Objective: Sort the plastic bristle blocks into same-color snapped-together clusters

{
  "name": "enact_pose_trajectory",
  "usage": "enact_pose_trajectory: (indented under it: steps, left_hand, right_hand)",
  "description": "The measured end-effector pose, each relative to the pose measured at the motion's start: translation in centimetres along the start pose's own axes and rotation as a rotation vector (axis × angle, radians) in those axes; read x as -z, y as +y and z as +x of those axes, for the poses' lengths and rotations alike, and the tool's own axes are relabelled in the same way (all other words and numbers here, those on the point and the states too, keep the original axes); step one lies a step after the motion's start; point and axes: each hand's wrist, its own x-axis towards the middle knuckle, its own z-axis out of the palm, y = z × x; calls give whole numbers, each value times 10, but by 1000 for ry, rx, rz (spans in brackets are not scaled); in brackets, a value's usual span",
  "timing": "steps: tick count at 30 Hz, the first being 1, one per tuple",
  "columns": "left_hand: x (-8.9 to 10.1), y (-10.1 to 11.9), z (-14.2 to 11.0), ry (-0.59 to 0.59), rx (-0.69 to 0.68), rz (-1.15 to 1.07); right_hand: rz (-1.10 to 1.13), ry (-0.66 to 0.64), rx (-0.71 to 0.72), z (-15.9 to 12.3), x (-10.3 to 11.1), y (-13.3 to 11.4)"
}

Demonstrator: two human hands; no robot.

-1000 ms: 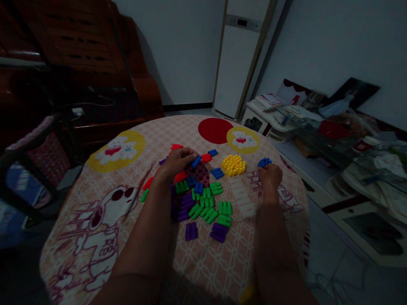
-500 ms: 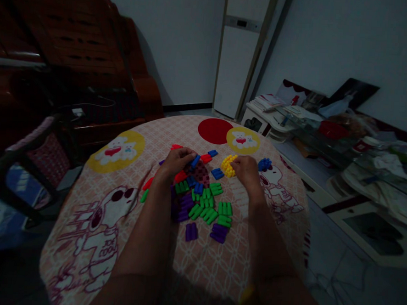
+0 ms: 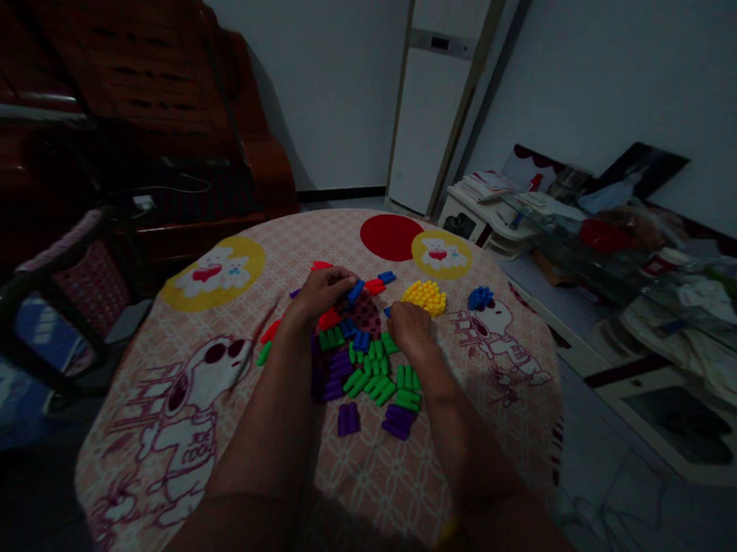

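Observation:
My left hand (image 3: pixel 327 292) is closed with a blue plastic building block (image 3: pixel 356 291) pinched between thumb and fingers, just above the table. My right hand (image 3: pixel 410 324) has its fingers closed at another blue block (image 3: pixel 388 310), most of which they cover. Close behind that hand sits a yellow cluster of knobbly pieces (image 3: pixel 425 297). A smaller blue cluster (image 3: pixel 480 297) lies to its right. Between and below my hands are green blocks (image 3: pixel 374 364), purple blocks (image 3: pixel 348 419) and a red block (image 3: pixel 329 319). My left hand and forearm hide part of the pile.
The round table wears a patterned cloth (image 3: pixel 368 492). A chair (image 3: pixel 61 290) stands at the left, with a wooden sofa (image 3: pixel 168 89) behind it. A cluttered glass-topped cabinet (image 3: pixel 558 246) runs along the right wall. A tall white unit (image 3: pixel 431 122) stands at the back.
My right hand has moved left from the blue cluster, past the yellow cluster, to a blue block on the table. The blue cluster stays at the right. My left hand keeps its grip almost unmoved.

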Motion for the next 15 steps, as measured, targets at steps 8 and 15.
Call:
enact_pose_trajectory:
  steps: [8, 15]
  left_hand:
    - [-1, -1, 1, -3, 0, 23]
    - [1, -1, 0, -8, 1, 9]
  right_hand:
    - [11, 53, -20, -5, 0, -2]
    - [183, 226, -51, -4, 17, 8]
